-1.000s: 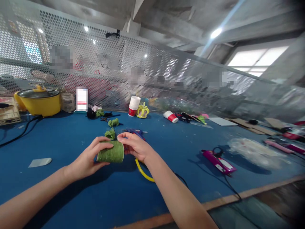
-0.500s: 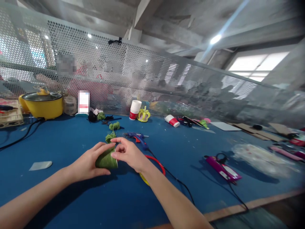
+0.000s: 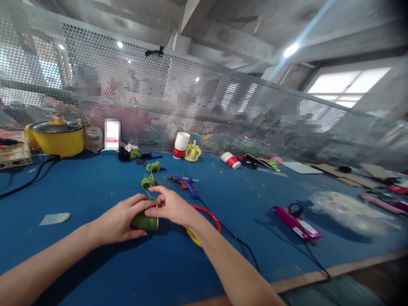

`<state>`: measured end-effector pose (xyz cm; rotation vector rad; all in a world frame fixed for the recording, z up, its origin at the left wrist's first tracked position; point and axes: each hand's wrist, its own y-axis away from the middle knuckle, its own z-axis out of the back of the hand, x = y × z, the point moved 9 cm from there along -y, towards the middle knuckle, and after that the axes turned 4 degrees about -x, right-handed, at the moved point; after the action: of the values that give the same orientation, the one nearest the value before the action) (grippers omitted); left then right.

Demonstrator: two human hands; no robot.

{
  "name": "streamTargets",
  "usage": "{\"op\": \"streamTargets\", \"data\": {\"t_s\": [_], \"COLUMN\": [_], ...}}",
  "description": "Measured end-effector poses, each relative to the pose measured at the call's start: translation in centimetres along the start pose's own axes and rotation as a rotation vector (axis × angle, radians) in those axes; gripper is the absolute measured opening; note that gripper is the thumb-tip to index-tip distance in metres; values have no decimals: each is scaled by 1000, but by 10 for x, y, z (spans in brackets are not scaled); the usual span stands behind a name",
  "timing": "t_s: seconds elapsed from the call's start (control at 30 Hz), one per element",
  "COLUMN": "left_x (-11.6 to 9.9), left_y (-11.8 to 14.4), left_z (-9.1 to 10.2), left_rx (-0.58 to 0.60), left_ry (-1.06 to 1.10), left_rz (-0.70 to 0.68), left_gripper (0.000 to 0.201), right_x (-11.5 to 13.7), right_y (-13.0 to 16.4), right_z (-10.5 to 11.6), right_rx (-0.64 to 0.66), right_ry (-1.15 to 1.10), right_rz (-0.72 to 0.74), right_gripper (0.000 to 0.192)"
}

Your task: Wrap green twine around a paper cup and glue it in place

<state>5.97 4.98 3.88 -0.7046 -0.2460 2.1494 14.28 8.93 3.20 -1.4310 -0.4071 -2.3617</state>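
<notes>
We hold the yarn-wrapped cup (image 3: 144,221) low over the tabletop (image 3: 95,187), toward its near edge; it has turned end-on to us since a second ago. Left hand (image 3: 119,222) grips it, right hand (image 3: 170,207) pinches the strand at its rim (winding goes on). Glue gun (image 3: 185,183) lies beyond.

A yellow pot (image 3: 58,138) is standing at the far left of the blue bench (image 3: 95,263); a glue gun (image 3: 186,184) and magenta tool (image 3: 298,224) are lying nearby.
</notes>
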Motion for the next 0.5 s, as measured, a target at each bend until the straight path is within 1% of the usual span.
{"op": "streamTargets", "data": {"t_s": [0.07, 0.13, 0.17, 0.23, 0.3, 0.37, 0.4, 0.5], "left_x": [1, 1, 0, -4, -10, -10, -6, 19], "left_y": [0, 0, 0, -1, -2, -2, -2, 4], "left_z": [1, 3, 3, 4, 8, 19, 27, 53], "left_rx": [-13, -30, -32, -29, -48, -132, -201, -453], "left_ry": [-2, 1, 7, 31, 74, 131, 167, 283], "left_rz": [3, 8, 6, -15, -42, -27, 6, 179], "left_gripper": [55, 54, 55, 56, 55, 53, 52, 50], "right_x": [-1, -2, -3, -9, -17, -25, -28, -38], "right_y": [-2, -4, -6, -9, -12, -16, -18, -21], "right_z": [4, 8, 9, 12, 11, 12, 16, 39], "right_rx": [-2, -17, -28, -40, -24, -24, -58, -236], "right_ry": [61, 97, 106, 95, 29, -75, -123, -170], "right_rz": [25, 50, 48, 4, -66, -111, -129, -156], "right_gripper": [69, 58, 56, 59, 62, 59, 56, 43]}}
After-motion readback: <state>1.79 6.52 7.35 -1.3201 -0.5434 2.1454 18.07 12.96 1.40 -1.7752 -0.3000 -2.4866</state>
